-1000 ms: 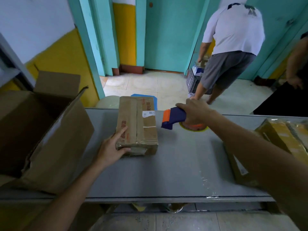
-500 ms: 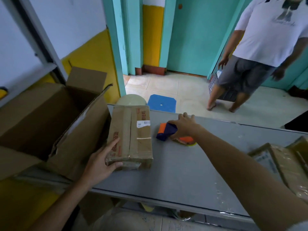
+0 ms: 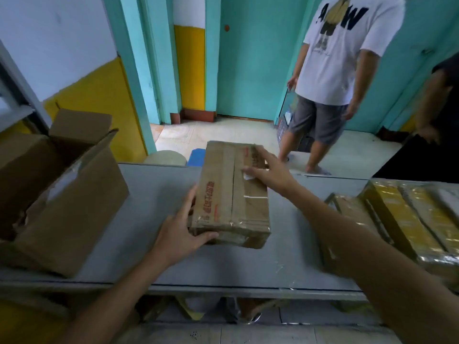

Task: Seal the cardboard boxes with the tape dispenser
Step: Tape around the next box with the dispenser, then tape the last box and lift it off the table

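The small brown cardboard box (image 3: 231, 194) lies lengthwise across the middle of the grey bench (image 3: 154, 256), its far end reaching past the far edge and seemingly raised a little. The left hand (image 3: 178, 232) grips the near-left corner, thumb curled along the near face and fingers clamped on the left side. The right hand (image 3: 268, 172) lies on the far right of the top, fingers straight and spread, partly covering a white label (image 3: 248, 175). The tape dispenser is not in view, so neither hand holds it.

Glossy tape shows along the centre seam and over the near end, so the step looks like turning or shifting the box to check it or to present an untaped edge. To do that well, the left hand should carry the weight while the flat right hand only steadies and steers. The flaps should stay pressed shut so the seam does not gape. The box should settle flat and square to the near edge before any tape goes on.

Room is tight: a large open cardboard carton (image 3: 62, 194) fills the left end, and yellow film-wrapped parcels (image 3: 402, 219) crowd the right end.
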The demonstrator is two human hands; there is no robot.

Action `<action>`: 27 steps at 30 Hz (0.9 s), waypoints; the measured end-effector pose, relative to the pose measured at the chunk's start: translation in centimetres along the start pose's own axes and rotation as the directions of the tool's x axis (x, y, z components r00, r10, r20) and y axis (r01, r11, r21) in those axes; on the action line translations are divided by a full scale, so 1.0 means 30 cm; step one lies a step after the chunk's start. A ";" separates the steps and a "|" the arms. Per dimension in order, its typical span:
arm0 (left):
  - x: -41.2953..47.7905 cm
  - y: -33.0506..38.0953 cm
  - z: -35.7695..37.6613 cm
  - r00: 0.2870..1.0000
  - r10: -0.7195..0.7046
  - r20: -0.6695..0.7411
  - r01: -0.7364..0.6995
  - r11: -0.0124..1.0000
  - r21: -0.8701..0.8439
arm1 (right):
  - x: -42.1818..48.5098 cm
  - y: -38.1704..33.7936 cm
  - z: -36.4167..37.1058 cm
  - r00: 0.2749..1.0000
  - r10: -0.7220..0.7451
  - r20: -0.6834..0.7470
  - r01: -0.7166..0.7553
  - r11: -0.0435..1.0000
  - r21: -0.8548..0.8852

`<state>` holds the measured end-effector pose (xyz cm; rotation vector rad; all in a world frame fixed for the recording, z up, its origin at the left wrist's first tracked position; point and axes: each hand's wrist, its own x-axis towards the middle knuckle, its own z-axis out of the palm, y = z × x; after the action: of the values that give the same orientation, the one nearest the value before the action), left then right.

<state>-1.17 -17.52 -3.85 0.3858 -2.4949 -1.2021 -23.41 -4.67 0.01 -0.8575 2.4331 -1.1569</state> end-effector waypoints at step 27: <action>-0.039 0.096 0.661 0.930 -0.084 0.357 0.112 0.992 -0.059 | -0.240 0.506 -0.146 0.980 0.186 0.074 -0.057 0.611 -0.790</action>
<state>-8.67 -1.49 -13.32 0.2975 -2.7430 -1.5230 -25.88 10.00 -8.93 -0.9118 2.7932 0.1237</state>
